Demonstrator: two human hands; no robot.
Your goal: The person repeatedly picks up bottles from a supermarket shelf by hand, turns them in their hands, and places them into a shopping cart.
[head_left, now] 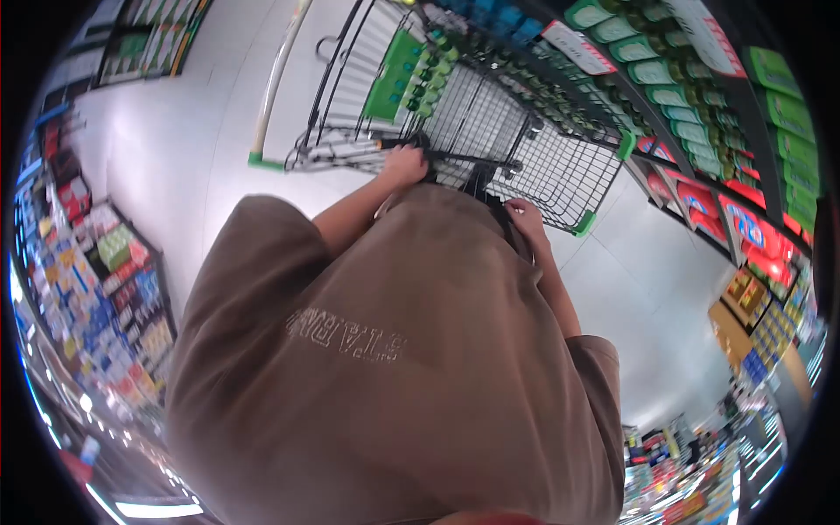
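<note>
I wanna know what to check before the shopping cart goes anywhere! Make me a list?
1. Left hand at the cart: ok, it's right at the near end.
2. Right hand holding the cart firmly: cannot tell, its fingers are curled but partly hidden.
3. Sleeves away from the hands: ok, both stop short of the wrists.
4. Gap between the cart and the shelf bottles: cannot tell, they overlap from this angle.
5. Wheels pointing straight: cannot tell, none show clearly.

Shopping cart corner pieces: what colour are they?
Green corner pieces, seen best in the head view.
</note>
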